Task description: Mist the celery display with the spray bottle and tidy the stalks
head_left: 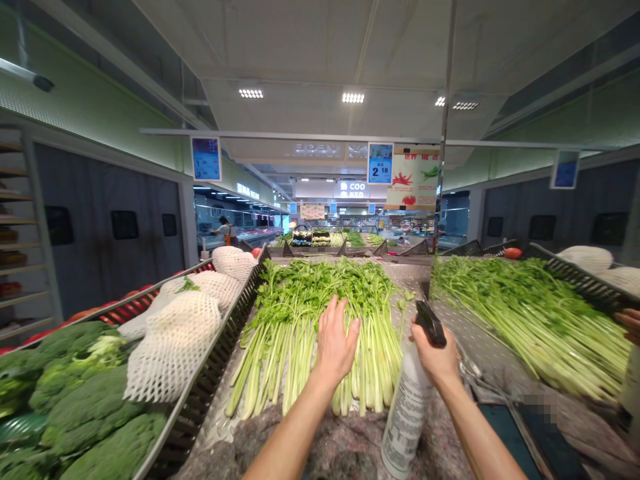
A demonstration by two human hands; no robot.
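- Left hand (336, 341): fingers spread flat, resting on the celery (320, 313) stalks at mid-pile.
- Right hand (436, 357): wrapped tight round a spray bottle (407, 417), nozzle aimed at the celery.
- Celery lies on a metal counter (460, 327); more greens (525, 313) to the right.
- Left crate (210, 373) holds broccoli (75, 400) and net-wrapped produce (175, 340).
- Supermarket aisle, price signs (380, 163) overhead.

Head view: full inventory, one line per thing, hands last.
celery pile: one, green, centre bed under the left hand
second greens pile: one, green, right bed
broccoli: several heads, green, left crate
foam-netted produce: several, white, left crate beyond the broccoli
spray bottle: one, white with black nozzle, in the right hand
price sign: one, blue, hanging at centre
person: one, far left counter
left hand: open, resting on the celery pile
right hand: gripping the spray bottle
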